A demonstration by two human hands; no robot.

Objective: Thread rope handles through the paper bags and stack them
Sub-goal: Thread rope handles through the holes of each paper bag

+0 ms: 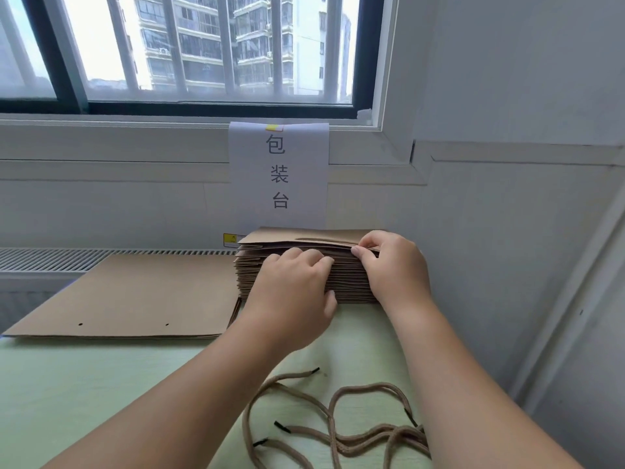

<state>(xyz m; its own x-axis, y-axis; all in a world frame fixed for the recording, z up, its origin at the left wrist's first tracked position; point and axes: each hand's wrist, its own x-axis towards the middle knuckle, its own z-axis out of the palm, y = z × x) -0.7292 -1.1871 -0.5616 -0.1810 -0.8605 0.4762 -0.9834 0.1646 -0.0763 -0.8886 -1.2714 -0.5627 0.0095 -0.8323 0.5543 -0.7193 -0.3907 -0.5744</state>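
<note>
Now the stack of paper bags [348, 282] stands at the far side of the table [101, 384], against the wall under a paper sign [279, 174]. The left hand [291, 299] curls its fingers on the front edges of the stack. The right hand [395, 265] pinches the edge of the top bag [304, 235]. The rope handles [372, 386] lie loose near the person, apart from the stack. The flat bags [135, 292] lie just left of it.

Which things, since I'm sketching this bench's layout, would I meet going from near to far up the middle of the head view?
rope handles → stack of folded paper bags → paper sign on the wall → window
</note>
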